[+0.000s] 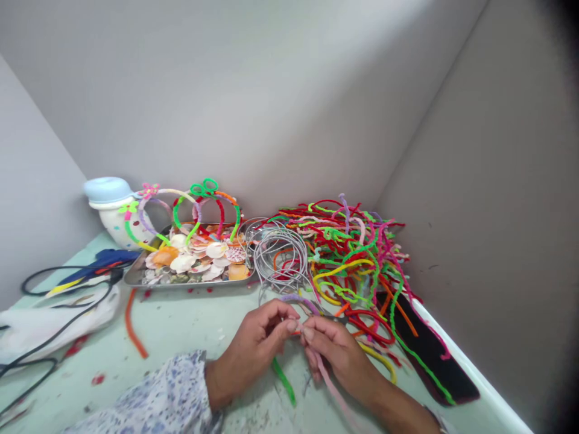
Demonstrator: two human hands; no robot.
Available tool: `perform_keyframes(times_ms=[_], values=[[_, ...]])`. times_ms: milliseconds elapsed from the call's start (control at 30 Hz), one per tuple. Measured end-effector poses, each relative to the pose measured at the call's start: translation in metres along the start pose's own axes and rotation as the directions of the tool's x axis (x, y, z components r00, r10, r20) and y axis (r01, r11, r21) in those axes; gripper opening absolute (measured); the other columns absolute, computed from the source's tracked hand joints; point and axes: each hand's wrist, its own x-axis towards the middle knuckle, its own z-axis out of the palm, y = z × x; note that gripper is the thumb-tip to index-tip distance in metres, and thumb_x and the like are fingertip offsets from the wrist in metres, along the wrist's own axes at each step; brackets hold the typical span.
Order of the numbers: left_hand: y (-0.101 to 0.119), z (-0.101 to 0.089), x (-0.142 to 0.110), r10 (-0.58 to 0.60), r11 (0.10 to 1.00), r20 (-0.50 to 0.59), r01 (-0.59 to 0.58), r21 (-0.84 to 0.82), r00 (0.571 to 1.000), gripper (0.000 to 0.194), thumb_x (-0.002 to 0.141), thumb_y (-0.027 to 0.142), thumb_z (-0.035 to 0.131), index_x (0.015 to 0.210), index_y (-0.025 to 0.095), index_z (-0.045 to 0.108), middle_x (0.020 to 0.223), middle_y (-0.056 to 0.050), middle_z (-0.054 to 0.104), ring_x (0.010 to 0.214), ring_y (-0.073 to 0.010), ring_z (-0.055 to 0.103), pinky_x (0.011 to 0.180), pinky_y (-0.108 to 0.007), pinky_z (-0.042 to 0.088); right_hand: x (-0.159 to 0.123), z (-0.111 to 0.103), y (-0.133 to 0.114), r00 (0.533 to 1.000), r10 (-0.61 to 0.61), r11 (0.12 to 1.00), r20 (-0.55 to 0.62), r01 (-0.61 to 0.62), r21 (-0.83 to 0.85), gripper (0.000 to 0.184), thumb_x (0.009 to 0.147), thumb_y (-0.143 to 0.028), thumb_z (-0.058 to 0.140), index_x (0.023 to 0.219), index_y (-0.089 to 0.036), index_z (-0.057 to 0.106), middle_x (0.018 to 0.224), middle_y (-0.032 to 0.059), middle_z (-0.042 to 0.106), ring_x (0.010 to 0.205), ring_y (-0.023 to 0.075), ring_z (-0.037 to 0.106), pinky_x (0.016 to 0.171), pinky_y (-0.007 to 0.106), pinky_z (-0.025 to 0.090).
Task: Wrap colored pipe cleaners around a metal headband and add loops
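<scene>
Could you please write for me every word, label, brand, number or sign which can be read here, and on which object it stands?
There is no readable text in this picture.
Spotted container: coloured spots, no letters visible.
White bag: no print that I can make out; the picture is blurred there.

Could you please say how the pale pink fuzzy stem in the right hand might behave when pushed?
The pale pink fuzzy stem probably weighs little, being thin. It likely bends yet holds shape, as the similar purple fuzzy stem stands above the multicoloured tangled pile. Its fuzzy surface suggests little slipping.
</scene>
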Motion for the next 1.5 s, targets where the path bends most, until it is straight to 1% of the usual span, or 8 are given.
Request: perform_keyframes(times_ms=[300, 433, 633, 733, 867, 1033, 1200, 1500], values=[[-0.002, -0.007, 0.002, -0.019, 1.0, -0.203, 0.019, -0.003, 0.979, 0.028, 0.088, 0.042, 0.05, 0.074, 0.018, 0.051, 0.055, 0.006, 0.044, 0.044, -0.0072, 0.041, 0.042, -0.017, 0.036, -0.006, 0.009, -0.014, 0.997, -0.074, 0.936, 0.036, 0.082, -0.341, 0.018, 0.087, -0.03, 0.055, 0.075, -0.016, 0.055, 0.059, -0.005, 0.045, 0.054, 0.0088, 0.041, 0.051, 0.02, 0.031], [0.0, -0.006, 0.004, -0.073, 0.995, -0.21, 0.056, -0.088, 0.975, 0.031, 0.087, 0.045, 0.05, 0.07, 0.019, 0.046, 0.052, 0.007, 0.039, 0.041, -0.0076, 0.038, 0.037, -0.018, 0.036, -0.005, 0.01, -0.013, 0.997, -0.055, 0.918, 0.044, 0.068, -0.39, 0.021, 0.088, -0.029, 0.051, 0.071, -0.017, 0.053, 0.058, -0.0046, 0.047, 0.051, 0.0088, 0.043, 0.049, 0.02, 0.033], [-0.002, -0.005, 0.009, -0.155, 0.977, -0.204, 0.119, -0.176, 0.967, 0.032, 0.084, 0.045, 0.053, 0.067, 0.02, 0.043, 0.052, 0.007, 0.034, 0.042, -0.0077, 0.033, 0.034, -0.017, 0.035, -0.008, 0.009, -0.017, 0.964, -0.232, 0.776, 0.128, 0.262, -0.574, 0.022, 0.088, -0.023, 0.051, 0.067, -0.018, 0.052, 0.058, -0.0036, 0.053, 0.055, 0.0093, 0.048, 0.056, 0.021, 0.036], [-0.001, -0.005, 0.012, -0.182, 0.968, -0.218, 0.137, -0.21, 0.959, 0.033, 0.083, 0.046, 0.053, 0.067, 0.02, 0.042, 0.053, 0.007, 0.034, 0.042, -0.0077, 0.032, 0.031, -0.017, 0.033, -0.007, 0.01, -0.015, 0.971, -0.203, 0.819, 0.126, 0.239, -0.521, 0.022, 0.089, -0.026, 0.05, 0.069, -0.017, 0.054, 0.058, -0.0026, 0.056, 0.055, 0.0099, 0.052, 0.058, 0.021, 0.04], [0.003, -0.005, 0.012, -0.158, 0.972, -0.221, 0.112, -0.208, 0.962, 0.032, 0.085, 0.046, 0.052, 0.069, 0.02, 0.044, 0.052, 0.007, 0.035, 0.041, -0.0077, 0.033, 0.032, -0.017, 0.035, -0.006, 0.013, -0.009, 0.997, -0.048, 0.976, 0.068, 0.061, -0.209, 0.024, 0.091, -0.036, 0.049, 0.08, -0.016, 0.055, 0.066, 0.0012, 0.064, 0.059, 0.0125, 0.061, 0.057, 0.023, 0.046], [0.007, -0.004, 0.008, -0.106, 0.98, -0.117, 0.084, -0.178, 0.988, 0.029, 0.087, 0.046, 0.049, 0.088, 0.017, 0.055, 0.052, 0.005, 0.043, 0.043, -0.0076, 0.037, 0.037, -0.016, 0.035, -0.005, 0.014, -0.005, 0.999, 0.019, 0.999, 0.051, -0.02, 0.028, 0.027, 0.09, -0.042, 0.05, 0.079, -0.017, 0.051, 0.061, -0.0006, 0.063, 0.049, 0.0104, 0.059, 0.048, 0.02, 0.042], [0.007, -0.004, 0.007, -0.1, 0.99, -0.097, 0.089, -0.112, 0.99, 0.03, 0.086, 0.044, 0.052, 0.077, 0.015, 0.056, 0.051, 0.004, 0.044, 0.043, -0.0063, 0.04, 0.04, -0.016, 0.035, -0.005, 0.016, -0.005, 0.996, 0.063, 0.998, 0.07, -0.063, 0.007, 0.023, 0.087, -0.039, 0.055, 0.081, -0.018, 0.051, 0.056, -0.0041, 0.059, 0.046, 0.0089, 0.056, 0.044, 0.017, 0.037], [0.004, -0.012, 0.014, -0.187, 0.919, -0.144, 0.121, -0.375, 0.972, 0.027, 0.085, 0.041, 0.052, 0.072, 0.018, 0.052, 0.047, 0.005, 0.047, 0.035, -0.0097, 0.039, 0.031, -0.021, 0.04, -0.013, 0.023, -0.015, 0.998, 0.03, 0.949, 0.048, -0.013, -0.314, 0.03, 0.089, -0.033, 0.049, 0.063, -0.018, 0.048, 0.051, -0.004, 0.051, 0.047, 0.0092, 0.05, 0.053, 0.02, 0.04]])
